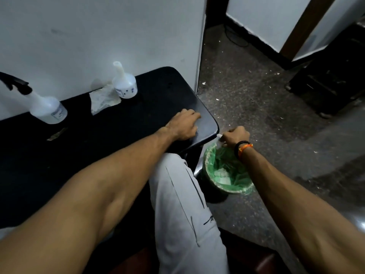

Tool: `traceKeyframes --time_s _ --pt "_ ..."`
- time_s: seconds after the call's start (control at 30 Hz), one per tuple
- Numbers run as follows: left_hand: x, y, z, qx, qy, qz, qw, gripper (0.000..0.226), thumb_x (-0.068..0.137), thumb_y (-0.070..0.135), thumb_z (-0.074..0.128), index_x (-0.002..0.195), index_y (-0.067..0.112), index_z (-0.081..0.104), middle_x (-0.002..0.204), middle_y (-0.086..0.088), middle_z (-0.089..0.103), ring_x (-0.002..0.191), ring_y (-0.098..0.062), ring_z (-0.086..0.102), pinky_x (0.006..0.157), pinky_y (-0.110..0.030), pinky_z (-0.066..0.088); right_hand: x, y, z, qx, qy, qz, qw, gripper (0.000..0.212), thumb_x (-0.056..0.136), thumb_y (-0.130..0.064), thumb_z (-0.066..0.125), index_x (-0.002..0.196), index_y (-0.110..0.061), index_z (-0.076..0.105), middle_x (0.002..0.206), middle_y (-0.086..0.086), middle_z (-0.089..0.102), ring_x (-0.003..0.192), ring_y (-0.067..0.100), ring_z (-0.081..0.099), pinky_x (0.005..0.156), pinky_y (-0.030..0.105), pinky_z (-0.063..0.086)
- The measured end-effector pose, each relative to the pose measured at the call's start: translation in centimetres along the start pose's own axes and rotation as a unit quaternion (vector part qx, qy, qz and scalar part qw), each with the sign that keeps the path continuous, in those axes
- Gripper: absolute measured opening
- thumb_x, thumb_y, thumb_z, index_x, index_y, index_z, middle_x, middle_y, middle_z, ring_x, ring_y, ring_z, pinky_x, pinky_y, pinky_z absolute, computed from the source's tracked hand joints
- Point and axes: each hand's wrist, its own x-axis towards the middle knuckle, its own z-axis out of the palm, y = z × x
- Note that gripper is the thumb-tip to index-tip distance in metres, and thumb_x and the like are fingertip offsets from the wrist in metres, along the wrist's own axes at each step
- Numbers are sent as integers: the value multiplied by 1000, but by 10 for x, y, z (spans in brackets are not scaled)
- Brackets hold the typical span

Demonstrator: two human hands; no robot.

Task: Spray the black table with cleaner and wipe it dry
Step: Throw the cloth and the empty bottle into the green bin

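Fingers of the right hand (235, 136) curl tight around a scrap of whitish material, likely a used tissue (219, 142), though it is too small and hidden to name with certainty, and hold it just over the near-left rim of a bin (210, 179) lined with a green bag, where other pale scraps lie inside. The wrist carries a black and orange band (243, 148). Across from it, the left hand (184, 125) lies palm down on the right-hand corner of the black table (98, 147), fingers loosely bent and pressing the surface, gripping nothing; whether they are sweeping crumbs toward the edge cannot be told. The table runs along a white wall (98, 32) and reaches away to the left, its dark top showing a small brownish bit of debris (57, 134) toward the near left. Farther back stand a spray bottle (48, 109) with a black trigger head at the left, a second white bottle (124, 86) with a plain spout near the middle, and a crumpled white cloth or tissue (103, 100) lying between them, touching the second bottle's base. A grey-trousered knee (177, 194) fills the near foreground, and the speckled floor (266, 99) to the right is littered with pale flecks. The step in hand looks like clearing waste into the bin, either ahead of spraying or after a wipe. The next move would call for letting go of the scrap over the bag, then reaching far left for the spray bottle or the cloth.
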Motion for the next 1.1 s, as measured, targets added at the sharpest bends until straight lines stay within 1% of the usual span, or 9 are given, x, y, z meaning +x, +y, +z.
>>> traceKeyframes --time_s 0.07,0.17,0.3,0.43,0.5,0.63,0.73,0.9,1.1 --pt "9 21 10 5 -1 30 1000 48 91 20 52 139 13 50 135 -13 54 121 -34 49 103 -43 42 -1 14 -4 -13 -6 9 1000 17 67 -24 77 60 -8 73 71 13 75 77 28 73 79 38 60" --pt "18 50 26 -17 -2 78 997 44 90 16 52 133 13 56 128 -11 59 118 -32 51 96 -42 46 -2 31 -5 -25 -11 26 999 19 74 -21 76 60 -9 70 72 12 72 80 30 69 81 40 59" --pt "24 72 48 -50 -34 116 991 37 88 15 53 124 13 61 124 -7 63 117 -27 56 95 -44 49 0 51 -1 -48 -13 42 998 13 80 -16 71 81 -5 77 77 16 66 85 34 66 81 41 56" --pt "26 89 68 -62 -78 129 987 34 86 11 54 120 9 62 119 -11 65 113 -31 59 92 -44 49 7 75 1 -54 -15 70 996 14 77 -20 71 76 -7 78 79 14 71 83 32 68 72 35 53" --pt "28 92 76 -57 -100 126 985 37 85 10 55 121 7 61 118 -15 65 113 -33 59 92 -42 49 12 85 1 -60 -12 76 995 14 75 -22 72 77 -9 79 86 15 75 84 31 68 75 35 56" --pt "33 91 86 -58 -118 110 985 39 84 10 56 122 6 60 124 -15 63 116 -34 58 97 -42 48 19 98 -2 -86 3 78 993 22 78 -30 76 90 -12 79 100 16 75 95 35 69 83 40 58" --pt "33 92 87 -60 -117 106 986 39 86 10 56 124 5 59 128 -15 61 119 -33 56 99 -40 46 24 103 -5 -101 2 77 992 29 82 -38 74 98 -13 78 108 16 74 100 36 68 86 40 57" --pt "34 92 90 -74 -106 95 987 41 87 11 54 127 7 57 128 -14 60 119 -32 55 98 -42 46 26 103 -9 -119 2 78 990 29 82 -28 72 104 -10 77 111 21 72 103 38 67 83 39 54" --pt "31 89 80 -84 -32 114 989 38 84 8 53 121 5 60 122 -14 61 116 -31 54 95 -45 47 18 88 -16 -129 23 73 989 32 82 -25 66 108 -9 75 112 24 70 102 41 67 85 42 54"
